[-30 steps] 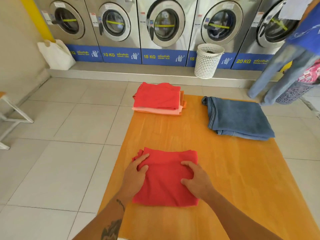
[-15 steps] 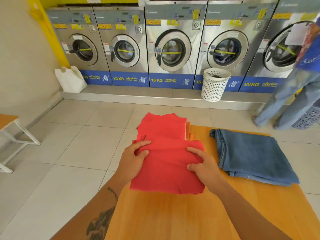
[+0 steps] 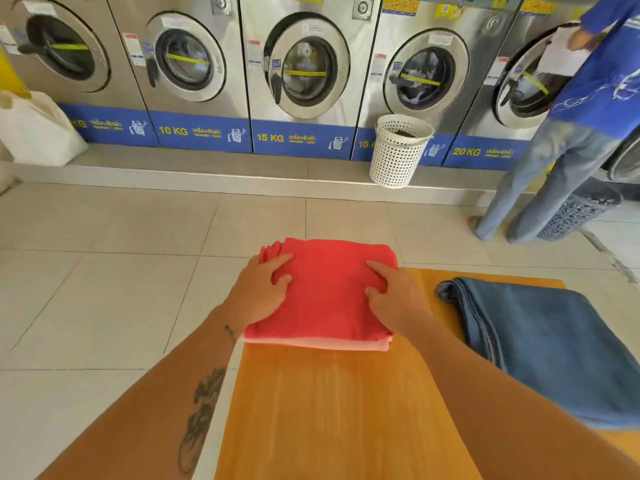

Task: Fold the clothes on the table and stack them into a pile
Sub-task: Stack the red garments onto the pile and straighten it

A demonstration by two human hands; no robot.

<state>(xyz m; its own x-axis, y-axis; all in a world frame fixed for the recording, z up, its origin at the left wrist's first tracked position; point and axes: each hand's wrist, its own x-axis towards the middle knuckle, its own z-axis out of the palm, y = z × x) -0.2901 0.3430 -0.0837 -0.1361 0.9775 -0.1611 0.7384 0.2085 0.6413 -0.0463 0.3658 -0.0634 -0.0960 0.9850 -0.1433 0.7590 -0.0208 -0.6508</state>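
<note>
A folded red garment (image 3: pixel 329 289) lies on top of the pile at the far left corner of the orange table (image 3: pixel 329 410). A pale pink folded layer (image 3: pixel 311 344) of the pile shows under its near edge. My left hand (image 3: pixel 259 292) holds the garment's left side, thumb and fingers on top. My right hand (image 3: pixel 394 296) grips its right side the same way. Folded blue jeans (image 3: pixel 540 341) lie on the table to the right, apart from the pile.
A row of steel washing machines (image 3: pixel 304 71) lines the far wall. A white perforated basket (image 3: pixel 398 150) stands on the ledge. Another person in jeans (image 3: pixel 571 150) stands at the far right machine beside a patterned basket (image 3: pixel 575 213). A white bag (image 3: pixel 38 129) sits far left.
Both hands lifted the folded red garment from the near part of the table, carried it away from me, and set it onto the pile at the far left corner.
</note>
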